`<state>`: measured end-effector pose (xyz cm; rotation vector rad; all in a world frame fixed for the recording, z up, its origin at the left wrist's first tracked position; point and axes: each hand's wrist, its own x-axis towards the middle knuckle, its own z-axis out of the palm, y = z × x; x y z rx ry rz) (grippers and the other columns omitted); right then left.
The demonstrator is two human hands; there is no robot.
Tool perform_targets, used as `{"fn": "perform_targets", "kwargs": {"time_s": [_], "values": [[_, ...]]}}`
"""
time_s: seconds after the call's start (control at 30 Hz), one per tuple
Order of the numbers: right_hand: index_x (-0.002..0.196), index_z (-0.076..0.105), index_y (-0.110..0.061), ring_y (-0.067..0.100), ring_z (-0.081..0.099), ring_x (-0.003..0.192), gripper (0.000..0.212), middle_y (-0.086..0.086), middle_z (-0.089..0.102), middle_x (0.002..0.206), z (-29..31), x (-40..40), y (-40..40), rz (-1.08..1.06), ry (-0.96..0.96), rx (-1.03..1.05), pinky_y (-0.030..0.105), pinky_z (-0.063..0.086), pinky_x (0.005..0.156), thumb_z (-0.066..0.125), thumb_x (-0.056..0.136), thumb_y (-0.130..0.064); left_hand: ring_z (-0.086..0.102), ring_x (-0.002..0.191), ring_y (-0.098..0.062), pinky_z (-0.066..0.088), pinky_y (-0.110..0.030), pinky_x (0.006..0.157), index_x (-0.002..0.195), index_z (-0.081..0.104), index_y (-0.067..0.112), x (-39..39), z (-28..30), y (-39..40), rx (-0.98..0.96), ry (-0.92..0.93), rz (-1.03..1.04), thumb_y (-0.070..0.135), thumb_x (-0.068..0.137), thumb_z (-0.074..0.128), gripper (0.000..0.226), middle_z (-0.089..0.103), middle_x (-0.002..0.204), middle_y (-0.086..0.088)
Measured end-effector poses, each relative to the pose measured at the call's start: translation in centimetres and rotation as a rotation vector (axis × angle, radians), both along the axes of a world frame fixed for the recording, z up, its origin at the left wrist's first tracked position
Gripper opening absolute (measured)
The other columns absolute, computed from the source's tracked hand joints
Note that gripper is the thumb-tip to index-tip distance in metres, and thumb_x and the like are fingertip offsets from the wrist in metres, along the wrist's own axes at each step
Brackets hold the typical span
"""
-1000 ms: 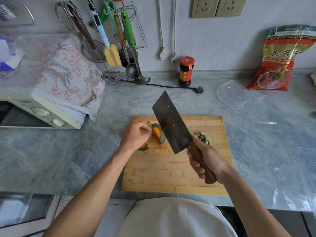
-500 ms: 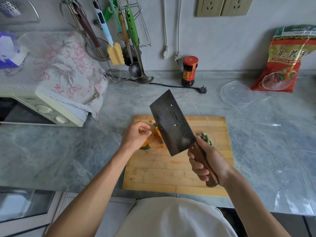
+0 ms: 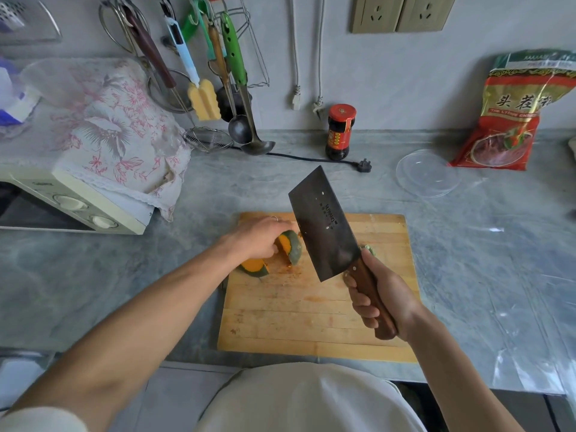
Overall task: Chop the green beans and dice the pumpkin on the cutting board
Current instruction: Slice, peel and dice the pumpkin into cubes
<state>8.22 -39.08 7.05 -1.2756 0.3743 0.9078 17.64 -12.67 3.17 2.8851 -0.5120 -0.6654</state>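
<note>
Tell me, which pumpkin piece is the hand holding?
The left hand holds the farther pumpkin wedge, next to the cleaver. The other wedge lies flesh-up, nearer the board's left edge.

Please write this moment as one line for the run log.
step: dice pumpkin | left hand: holds pumpkin wedge on cutting board | right hand: grips cleaver, raised | green beans: mostly hidden

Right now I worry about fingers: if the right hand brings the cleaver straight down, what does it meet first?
Probably the pumpkin piece under the left hand, though depth is unclear.
</note>
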Motion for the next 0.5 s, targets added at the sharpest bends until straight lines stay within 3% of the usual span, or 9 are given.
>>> {"fn": "perform_targets", "kwargs": {"time_s": [0.1, 0.17, 0.3, 0.37, 0.5], "values": [[0.078, 0.050, -0.010, 0.016, 0.031, 0.043, 0.059, 0.006, 0.038, 0.058, 0.0, 0.0, -0.5, -0.026, -0.005, -0.013, 0.025, 0.031, 0.039, 0.035, 0.099, -0.064, 0.061, 0.112, -0.024, 0.052, -0.040, 0.092, 0.127, 0.061, 0.025, 1.9, 0.6, -0.5, 0.043, 0.087, 0.063, 0.032, 0.084, 0.077, 0.047, 0.065, 0.127, 0.000], [0.078, 0.049, -0.010, 0.017, 0.032, 0.043, 0.059, 0.005, 0.038, 0.058, -0.1, -0.1, -1.0, -0.037, -0.007, -0.022, 0.025, 0.032, 0.039, 0.033, 0.100, -0.063, 0.063, 0.107, -0.021, 0.053, -0.038, 0.092, 0.120, 0.069, 0.019, 3.1, 1.2, -0.8, 0.032, 0.203, 0.092, 0.048, 0.081, 0.078, 0.049, 0.068, 0.119, 0.001], [0.075, 0.051, -0.011, 0.017, 0.033, 0.044, 0.061, 0.005, 0.040, 0.057, -0.3, -0.1, -1.2, -0.049, -0.008, -0.048, 0.026, 0.033, 0.040, 0.031, 0.101, -0.063, 0.063, 0.100, -0.012, 0.052, -0.031, 0.088, 0.106, 0.076, 0.024, 3.7, 1.2, -0.2, -0.075, 0.349, 0.164, 0.058, 0.082, 0.072, 0.042, 0.070, 0.106, 0.011], [0.075, 0.050, -0.010, 0.017, 0.033, 0.044, 0.062, 0.005, 0.040, 0.057, -0.5, 0.0, -1.2, -0.053, -0.004, -0.062, 0.026, 0.033, 0.040, 0.032, 0.100, -0.064, 0.062, 0.107, -0.011, 0.050, -0.032, 0.094, 0.107, 0.074, 0.030, 3.5, 0.8, 0.2, -0.152, 0.361, 0.226, 0.059, 0.085, 0.068, 0.038, 0.068, 0.112, 0.013], [0.079, 0.049, -0.009, 0.017, 0.035, 0.044, 0.062, 0.005, 0.041, 0.057, -1.0, 0.1, -1.2, -0.053, 0.003, -0.076, 0.026, 0.033, 0.041, 0.032, 0.100, -0.065, 0.056, 0.123, -0.013, 0.044, -0.040, 0.108, 0.130, 0.061, 0.031, 2.3, 0.1, 0.2, -0.319, 0.372, 0.344, 0.055, 0.088, 0.068, 0.049, 0.062, 0.133, 0.008]]}}
